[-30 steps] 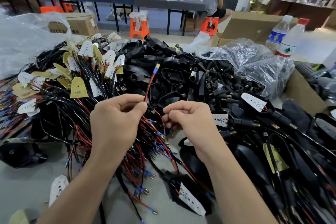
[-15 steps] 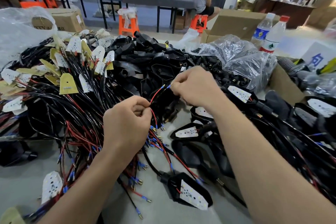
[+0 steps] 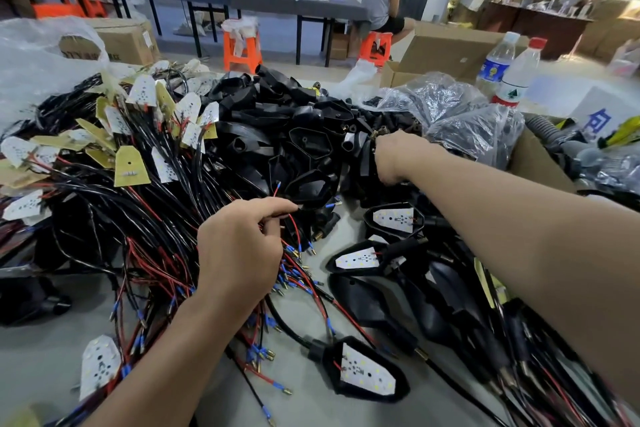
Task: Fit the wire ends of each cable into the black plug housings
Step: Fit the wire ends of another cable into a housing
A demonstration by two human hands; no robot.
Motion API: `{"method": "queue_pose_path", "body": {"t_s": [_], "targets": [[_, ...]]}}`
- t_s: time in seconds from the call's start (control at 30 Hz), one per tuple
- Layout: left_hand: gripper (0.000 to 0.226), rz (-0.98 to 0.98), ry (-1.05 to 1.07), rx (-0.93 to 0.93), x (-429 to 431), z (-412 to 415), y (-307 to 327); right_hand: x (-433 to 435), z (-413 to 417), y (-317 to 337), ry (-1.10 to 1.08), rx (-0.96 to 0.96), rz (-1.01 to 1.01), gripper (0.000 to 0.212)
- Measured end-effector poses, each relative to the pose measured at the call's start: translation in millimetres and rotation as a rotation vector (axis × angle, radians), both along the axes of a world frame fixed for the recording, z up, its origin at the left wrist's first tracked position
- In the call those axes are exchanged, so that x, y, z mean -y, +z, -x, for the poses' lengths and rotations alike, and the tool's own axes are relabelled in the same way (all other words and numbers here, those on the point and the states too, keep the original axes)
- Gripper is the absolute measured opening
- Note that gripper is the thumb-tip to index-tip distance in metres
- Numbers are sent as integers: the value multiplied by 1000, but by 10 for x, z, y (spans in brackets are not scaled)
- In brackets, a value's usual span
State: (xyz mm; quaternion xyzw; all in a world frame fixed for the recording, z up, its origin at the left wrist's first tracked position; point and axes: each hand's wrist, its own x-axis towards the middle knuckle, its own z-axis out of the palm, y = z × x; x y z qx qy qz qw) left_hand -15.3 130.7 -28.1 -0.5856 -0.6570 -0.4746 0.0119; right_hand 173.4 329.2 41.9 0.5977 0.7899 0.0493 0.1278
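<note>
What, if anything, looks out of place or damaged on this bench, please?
Nothing stands out: the cables and black housings lie in loose, tangled heaps, but that looks like ordinary working stock, and nothing is visibly broken or spilled.

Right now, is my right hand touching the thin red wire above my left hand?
Apart. The head view shows the right hand up among the black plastic plug housings, a clear gap from the thin red wire at the left hand.
</note>
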Motion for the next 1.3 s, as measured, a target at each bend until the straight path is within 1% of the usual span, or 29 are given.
{"method": "queue_pose_path", "body": {"t_s": [0.07,0.13,0.23,0.3,0.37,0.43,0.5,0.53,0.57,0.63,0.67,0.7,0.77,0.8,0.87,0.9,1.03,1.17,1.3], "targets": [[38,37,4,49,-5,15,6,8,-9,-49,2,-23,-63,32],[36,55,3,85,-2,14,9,17,7,-68,42,0,-117,31],[31,45,-13,144,2,-1,26,48,62,-3,136,59,-218,7],[24,40,-20,190,-6,-13,31,88,110,70,159,109,-266,24],[16,40,-23,235,-14,-28,40,167,167,150,158,122,-316,25],[13,41,-29,254,-17,-37,47,274,220,262,104,68,-336,23],[15,38,-26,252,-18,-36,54,380,244,376,64,-103,-333,17],[16,37,-20,249,-19,-33,56,429,244,418,56,-240,-300,10],[16,37,-12,247,-23,-30,57,488,240,443,62,-424,-241,6],[17,33,7,256,-37,-31,58,693,265,357,58,-918,-85,13],[18,27,18,262,-45,-30,56,815,295,246,44,-1151,-46,14],[18,17,26,270,-48,-29,51,934,329,114,23,-1302,-71,15],[18,-9,25,305,-51,-14,41,1157,421,-177,-49,-1534,-129,19],[19,-19,19,330,-53,-5,39,1243,471,-297,-97,-1682,-98,23],[21,-33,10,370,-61,29,39,1339,561,-441,-188,-1979,44,26],[22,-32,3,385,-71,47,36,1357,586,-470,-222,-2079,108,27],[26,-21,-57,472,-75,82,21,1376,584,-491,-244,-2254,280,23],[30,31,-122,588,-66,57,18,1400,515,-491,-310,-2375,366,18],[16,1,-115,610,-77,48,12,1383,478,-489,-362,-2469,443,16]]}}
